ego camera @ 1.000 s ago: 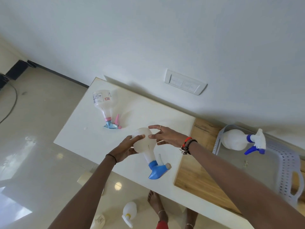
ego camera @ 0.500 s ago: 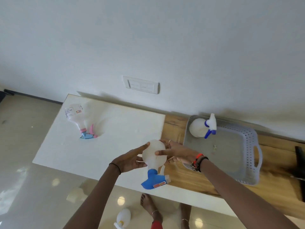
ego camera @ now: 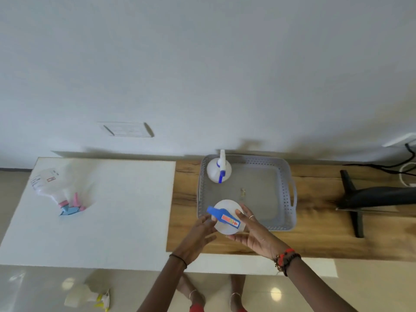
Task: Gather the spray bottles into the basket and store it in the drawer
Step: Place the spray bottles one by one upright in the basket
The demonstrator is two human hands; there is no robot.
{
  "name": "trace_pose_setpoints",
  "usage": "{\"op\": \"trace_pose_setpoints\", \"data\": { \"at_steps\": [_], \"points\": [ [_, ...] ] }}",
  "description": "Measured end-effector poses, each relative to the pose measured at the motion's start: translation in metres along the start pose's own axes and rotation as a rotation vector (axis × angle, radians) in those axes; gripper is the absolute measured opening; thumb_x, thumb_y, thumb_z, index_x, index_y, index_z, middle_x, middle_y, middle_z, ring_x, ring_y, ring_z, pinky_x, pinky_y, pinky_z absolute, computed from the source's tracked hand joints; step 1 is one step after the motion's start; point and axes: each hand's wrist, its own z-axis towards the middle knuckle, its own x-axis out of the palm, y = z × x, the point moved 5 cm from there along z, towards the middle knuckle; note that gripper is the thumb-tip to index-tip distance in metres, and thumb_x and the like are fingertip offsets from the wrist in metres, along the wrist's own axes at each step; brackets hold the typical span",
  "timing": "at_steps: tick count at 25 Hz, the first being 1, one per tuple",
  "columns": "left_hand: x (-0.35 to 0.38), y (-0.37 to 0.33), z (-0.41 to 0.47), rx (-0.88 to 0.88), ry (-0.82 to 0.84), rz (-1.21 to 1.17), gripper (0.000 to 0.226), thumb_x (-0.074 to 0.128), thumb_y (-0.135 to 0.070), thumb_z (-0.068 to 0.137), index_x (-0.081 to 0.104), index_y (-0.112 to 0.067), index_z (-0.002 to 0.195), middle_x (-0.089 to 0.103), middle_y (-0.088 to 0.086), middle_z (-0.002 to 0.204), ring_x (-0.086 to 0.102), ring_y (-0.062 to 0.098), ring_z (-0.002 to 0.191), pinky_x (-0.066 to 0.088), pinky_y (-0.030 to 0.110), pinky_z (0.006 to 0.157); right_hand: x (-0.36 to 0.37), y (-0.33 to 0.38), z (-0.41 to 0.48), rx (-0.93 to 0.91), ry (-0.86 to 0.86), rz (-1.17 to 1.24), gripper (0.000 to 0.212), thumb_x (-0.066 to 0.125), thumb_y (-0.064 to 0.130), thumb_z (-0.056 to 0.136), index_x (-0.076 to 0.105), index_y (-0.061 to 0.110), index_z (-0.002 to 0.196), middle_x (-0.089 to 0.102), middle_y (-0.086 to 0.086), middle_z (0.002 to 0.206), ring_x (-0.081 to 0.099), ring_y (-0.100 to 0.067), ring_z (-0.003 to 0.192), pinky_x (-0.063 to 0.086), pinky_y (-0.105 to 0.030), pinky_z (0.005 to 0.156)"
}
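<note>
Item: blue-topped spray bottle (ego camera: 225, 219). Location: held over the near left corner of the basket (ego camera: 284, 194), above the wooden surface (ego camera: 315, 233).

Change: a second ago it hung head-down over the white surface (ego camera: 112, 210); it has since moved right and turned head-up.

Hold: left hand (ego camera: 200, 233) and right hand (ego camera: 254, 233) press its sides with straight fingers (ego camera: 239, 213), neither closed round it.

Orientation: long axis roughly vertical, toward the camera; blue head runs far-left to near-right.

Status: probably about to be lowered in beside the white-topped bottle (ego camera: 218, 171). Outstanding: pink-topped bottle (ego camera: 51, 185) lying on the white surface, yellow-topped bottle (ego camera: 85, 298) on the floor. Drawer not in view.
</note>
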Motion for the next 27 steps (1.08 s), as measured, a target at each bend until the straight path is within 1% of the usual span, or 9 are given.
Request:
{"op": "trace_pose_setpoints", "data": {
  "at_steps": [3, 6, 8, 10, 12, 15, 18, 23, 27],
  "points": [
    [0.042, 0.000, 0.010, 0.058, 0.015, 0.068, 0.032, 0.045, -0.028, 0.100, 0.051, -0.023, 0.130, 0.065, -0.003, 0.121, 0.058, 0.012, 0.114, 0.043, 0.032, 0.099, -0.030, 0.008, -0.009, -0.022, -0.021, -0.042, 0.065, 0.068, 0.045, 0.077, 0.043, 0.034, 0.136, 0.054, -0.017, 0.129, 0.058, -0.031, 0.114, 0.059, -0.040, 0.077],
    [0.075, -0.004, 0.024, 0.111, -0.014, 0.071, 0.032, 0.040, -0.023, 0.102, 0.049, -0.018, 0.132, 0.063, 0.001, 0.121, 0.060, 0.012, 0.108, 0.054, 0.018, 0.080, -0.060, 0.022, -0.012, -0.060, -0.149, -0.349, 0.055, 0.052, 0.060, 0.085, 0.041, 0.043, 0.136, 0.058, -0.004, 0.120, 0.060, -0.022, 0.106, 0.055, -0.038, 0.088],
    [0.091, -0.009, 0.036, 0.143, -0.036, 0.079, 0.030, 0.037, -0.018, 0.103, 0.049, -0.018, 0.130, 0.063, 0.000, 0.118, 0.061, 0.010, 0.103, 0.055, 0.015, 0.074, -0.075, 0.035, -0.010, -0.130, -0.227, -0.422, 0.051, 0.051, 0.059, 0.086, 0.043, 0.042, 0.134, 0.063, 0.003, 0.104, 0.060, -0.013, 0.093, 0.055, -0.030, 0.083],
    [0.105, -0.013, 0.050, 0.166, -0.053, 0.075, 0.031, 0.034, -0.007, 0.103, 0.048, -0.019, 0.128, 0.060, 0.004, 0.123, 0.059, 0.016, 0.109, 0.054, 0.022, 0.089, -0.085, 0.047, -0.006, -0.188, -0.233, -0.366, 0.045, 0.053, 0.051, 0.089, 0.049, 0.036, 0.131, 0.066, 0.003, 0.096, 0.059, -0.010, 0.082, 0.055, -0.023, 0.072],
    [0.114, -0.017, 0.066, 0.185, -0.088, 0.076, 0.045, 0.030, 0.009, 0.096, 0.049, -0.014, 0.129, 0.058, 0.012, 0.131, 0.054, 0.028, 0.122, 0.047, 0.039, 0.105, -0.091, 0.055, 0.001, -0.202, -0.219, -0.247, 0.033, 0.054, 0.043, 0.092, 0.054, 0.030, 0.122, 0.067, 0.004, 0.099, 0.063, -0.010, 0.084, 0.057, -0.020, 0.067],
    [0.120, -0.025, 0.091, 0.233, -0.150, 0.078, 0.052, 0.030, 0.014, 0.091, 0.053, -0.014, 0.128, 0.057, 0.017, 0.134, 0.055, 0.027, 0.120, 0.049, 0.039, 0.103, -0.095, 0.065, 0.015, -0.209, -0.174, -0.096, 0.015, 0.055, 0.034, 0.093, 0.057, 0.031, 0.107, 0.067, 0.005, 0.102, 0.066, -0.018, 0.101, 0.060, -0.024, 0.077],
    [0.116, -0.028, 0.113, 0.247, -0.216, 0.050, 0.049, 0.030, 0.011, 0.093, 0.054, -0.019, 0.121, 0.059, 0.017, 0.131, 0.058, 0.021, 0.111, 0.052, 0.028, 0.091, -0.096, 0.071, 0.035, -0.200, -0.124, -0.011, 0.021, 0.053, 0.027, 0.095, 0.053, 0.028, 0.115, 0.064, -0.005, 0.115, 0.063, -0.022, 0.110, 0.058, -0.029, 0.083],
    [0.102, -0.032, 0.139, 0.230, -0.306, 0.029, 0.053, 0.027, 0.014, 0.091, 0.047, -0.010, 0.134, 0.054, 0.017, 0.137, 0.056, 0.020, 0.114, 0.048, 0.031, 0.099, -0.093, 0.078, 0.070, -0.162, -0.100, 0.020, 0.039, 0.049, 0.023, 0.098, 0.046, 0.017, 0.136, 0.060, -0.013, 0.128, 0.064, -0.022, 0.107, 0.055, -0.034, 0.093],
    [0.093, -0.031, 0.153, 0.205, -0.324, 0.001, 0.052, 0.030, 0.011, 0.096, 0.038, -0.005, 0.144, 0.050, 0.016, 0.143, 0.046, 0.029, 0.134, 0.038, 0.041, 0.114, -0.091, 0.080, 0.086, -0.143, -0.109, 0.041, 0.041, 0.049, 0.021, 0.097, 0.045, 0.013, 0.137, 0.061, -0.012, 0.125, 0.062, -0.025, 0.112, 0.059, -0.028, 0.082]
  ]
}}
